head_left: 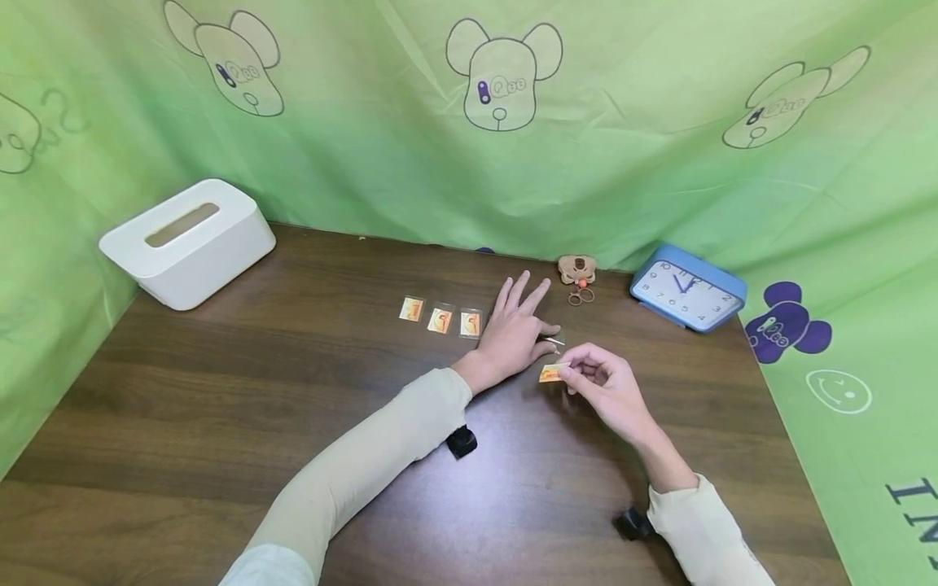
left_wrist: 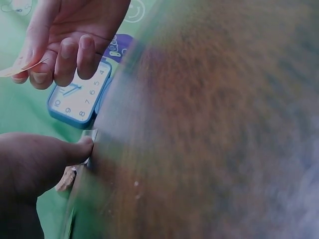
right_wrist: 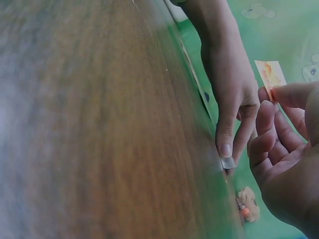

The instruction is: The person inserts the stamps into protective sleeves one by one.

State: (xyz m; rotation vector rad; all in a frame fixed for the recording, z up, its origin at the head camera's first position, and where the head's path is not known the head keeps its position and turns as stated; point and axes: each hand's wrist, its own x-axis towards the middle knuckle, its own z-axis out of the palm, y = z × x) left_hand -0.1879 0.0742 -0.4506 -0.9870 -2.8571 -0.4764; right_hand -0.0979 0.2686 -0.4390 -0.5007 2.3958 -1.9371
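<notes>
My left hand [head_left: 513, 330] is low over the table, thumb and index finger at a small clear plastic sleeve [right_wrist: 228, 163], its other fingers spread straight. Just right of it, my right hand [head_left: 604, 387] pinches a small orange-and-white printed card [head_left: 552, 373] between thumb and index finger, above the tabletop. In the right wrist view the card stands up tilted from the fingertips. Left of my left hand, three similar cards in clear sleeves lie in a row: a left one [head_left: 412, 308], a middle one [head_left: 440, 318] and a right one [head_left: 471, 323].
A white tissue box [head_left: 212, 256] stands at the table's back left. At the back right are a blue clock [head_left: 689, 289] and a brown bear-shaped keychain [head_left: 577, 268]. A green printed curtain [head_left: 352, 163] hangs along the far edge of the wooden table [head_left: 220, 391].
</notes>
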